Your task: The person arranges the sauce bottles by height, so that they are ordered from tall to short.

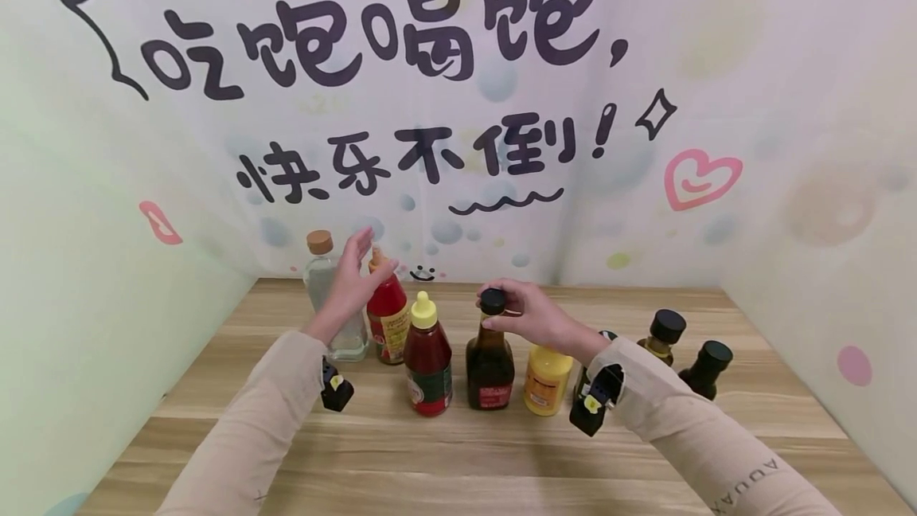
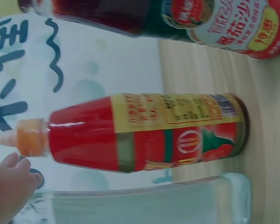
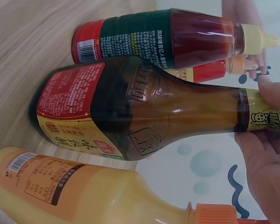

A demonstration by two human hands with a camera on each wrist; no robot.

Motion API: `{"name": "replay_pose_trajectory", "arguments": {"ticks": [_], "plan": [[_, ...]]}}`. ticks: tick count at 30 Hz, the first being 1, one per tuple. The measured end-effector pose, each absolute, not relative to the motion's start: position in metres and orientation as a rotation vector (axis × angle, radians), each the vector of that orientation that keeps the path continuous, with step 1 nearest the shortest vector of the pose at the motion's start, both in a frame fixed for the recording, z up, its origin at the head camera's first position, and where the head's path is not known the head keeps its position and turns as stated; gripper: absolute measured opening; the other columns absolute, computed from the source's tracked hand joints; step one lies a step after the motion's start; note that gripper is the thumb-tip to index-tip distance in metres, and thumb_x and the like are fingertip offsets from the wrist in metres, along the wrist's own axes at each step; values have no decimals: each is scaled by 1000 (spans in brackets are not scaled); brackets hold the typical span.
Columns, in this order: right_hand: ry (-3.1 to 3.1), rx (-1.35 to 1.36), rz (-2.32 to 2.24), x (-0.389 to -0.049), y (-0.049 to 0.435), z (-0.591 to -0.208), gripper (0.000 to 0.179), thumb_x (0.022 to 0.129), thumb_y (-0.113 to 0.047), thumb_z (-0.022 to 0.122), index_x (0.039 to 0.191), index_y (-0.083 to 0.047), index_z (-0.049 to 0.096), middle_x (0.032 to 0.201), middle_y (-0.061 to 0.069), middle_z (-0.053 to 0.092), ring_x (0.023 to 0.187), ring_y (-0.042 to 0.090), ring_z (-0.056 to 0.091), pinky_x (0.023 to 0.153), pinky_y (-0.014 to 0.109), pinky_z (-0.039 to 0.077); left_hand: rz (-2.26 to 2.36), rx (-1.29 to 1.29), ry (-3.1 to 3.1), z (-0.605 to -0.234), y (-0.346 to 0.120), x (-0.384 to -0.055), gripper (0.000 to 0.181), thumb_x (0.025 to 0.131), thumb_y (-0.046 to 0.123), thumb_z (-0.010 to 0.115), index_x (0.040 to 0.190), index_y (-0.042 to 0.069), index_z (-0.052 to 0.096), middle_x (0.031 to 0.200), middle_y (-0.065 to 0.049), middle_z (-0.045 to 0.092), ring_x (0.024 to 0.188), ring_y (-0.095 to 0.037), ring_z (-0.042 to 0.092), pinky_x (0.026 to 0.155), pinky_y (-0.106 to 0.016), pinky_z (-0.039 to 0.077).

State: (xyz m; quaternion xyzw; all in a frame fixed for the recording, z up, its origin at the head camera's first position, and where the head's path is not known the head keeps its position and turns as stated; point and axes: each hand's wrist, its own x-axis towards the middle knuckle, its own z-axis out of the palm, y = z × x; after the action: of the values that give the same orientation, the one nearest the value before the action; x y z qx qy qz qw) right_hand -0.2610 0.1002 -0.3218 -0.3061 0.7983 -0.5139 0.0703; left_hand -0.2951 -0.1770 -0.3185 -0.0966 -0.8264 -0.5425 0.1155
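My left hand [image 1: 353, 281] reaches toward a red sauce bottle [image 1: 388, 310] with an orange nozzle cap [image 2: 31, 137]. Its fingers are spread beside that cap. Close to the same wrist stands a clear glass bottle [image 1: 320, 277] with a cork-coloured top. With thumb and fingers on either side of its neck, my right hand [image 1: 533, 315] grips a dark brown sauce bottle [image 1: 490, 373], upright on the table. A dark red ketchup bottle [image 1: 427, 369] with a yellow nozzle cap stands between the two hands. Below the right wrist is a yellow squeeze bottle [image 1: 548, 381], its orange cap [image 3: 215, 213] showing in the right wrist view.
At the right stand two black-capped bottles, one taller [image 1: 666, 329] and one dark [image 1: 708, 369]. Another bottle is mostly hidden behind the right wrist. The wood-grain table [image 1: 401, 468] meets a printed cloth backdrop [image 1: 494, 245] behind the row.
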Motion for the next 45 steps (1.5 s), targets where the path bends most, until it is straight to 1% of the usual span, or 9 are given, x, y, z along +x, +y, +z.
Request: {"name": "replay_pose_trajectory", "arguments": {"ticks": [6, 15, 22, 24, 28, 31, 37, 41, 45], "plan": [[2406, -939, -1557, -262, 101, -323, 33, 81, -4, 63, 112, -3, 52, 111, 18, 54, 104, 29, 53, 86, 35, 44, -1520, -311, -2413, -304, -176, -285, 75, 84, 31, 60, 141, 15, 15, 145, -7, 18, 131, -22, 17, 106, -40, 16], [2415, -960, -1541, -261, 101, -323, 34, 81, -5, 63, 113, -3, 52, 112, 18, 54, 104, 26, 53, 87, 34, 44, -1463, -314, -2327, -284, -180, -268, 71, 83, 30, 62, 140, 18, 22, 144, -1, 22, 131, -20, 19, 105, -41, 17], [2415, -962, -1535, -261, 103, -323, 34, 81, -5, 63, 113, -4, 52, 111, 14, 55, 105, 28, 53, 87, 36, 44, -1462, -477, -2391, -279, -173, -248, 72, 82, 31, 63, 139, 16, 23, 143, -3, 24, 130, -21, 21, 105, -42, 19], [2418, -964, -1528, -262, 103, -323, 34, 81, -5, 63, 113, -4, 52, 110, 12, 55, 104, 27, 53, 88, 36, 44, -1457, -513, -2443, -281, -169, -243, 72, 82, 32, 63, 139, 16, 23, 143, -3, 25, 129, -22, 22, 103, -44, 21], [2415, -975, -1521, -263, 103, -323, 35, 81, -6, 63, 113, -3, 52, 111, 13, 55, 104, 26, 53, 88, 36, 43, -1456, -567, -2545, -286, -163, -237, 71, 81, 32, 64, 139, 18, 25, 142, -6, 26, 127, -30, 27, 96, -51, 30], [2413, -973, -1518, -263, 102, -323, 35, 80, -5, 64, 113, -3, 52, 111, 13, 55, 104, 26, 53, 88, 35, 43, -1466, -611, -2571, -290, -159, -236, 69, 80, 28, 65, 137, 17, 28, 140, -8, 29, 125, -32, 31, 93, -53, 33], [2402, -966, -1528, -263, 102, -323, 35, 81, -5, 63, 113, -3, 51, 111, 13, 55, 106, 30, 52, 88, 36, 43, -1463, -696, -2590, -302, -153, -238, 63, 79, 25, 67, 132, 10, 36, 131, -11, 42, 121, -27, 36, 98, -45, 30], [2404, -964, -1526, -263, 102, -322, 34, 81, -5, 63, 113, -3, 52, 110, 13, 55, 105, 30, 53, 87, 35, 44, -1453, -673, -2636, -310, -151, -239, 59, 78, 26, 68, 128, 10, 41, 123, -10, 50, 114, -27, 44, 94, -44, 36], [2419, -961, -1514, -262, 101, -321, 34, 81, -5, 63, 112, -4, 52, 110, 12, 55, 105, 26, 53, 87, 34, 44, -1457, -633, -2682, -316, -150, -241, 56, 77, 28, 69, 125, 11, 46, 116, -9, 53, 108, -26, 48, 88, -43, 42]]}}
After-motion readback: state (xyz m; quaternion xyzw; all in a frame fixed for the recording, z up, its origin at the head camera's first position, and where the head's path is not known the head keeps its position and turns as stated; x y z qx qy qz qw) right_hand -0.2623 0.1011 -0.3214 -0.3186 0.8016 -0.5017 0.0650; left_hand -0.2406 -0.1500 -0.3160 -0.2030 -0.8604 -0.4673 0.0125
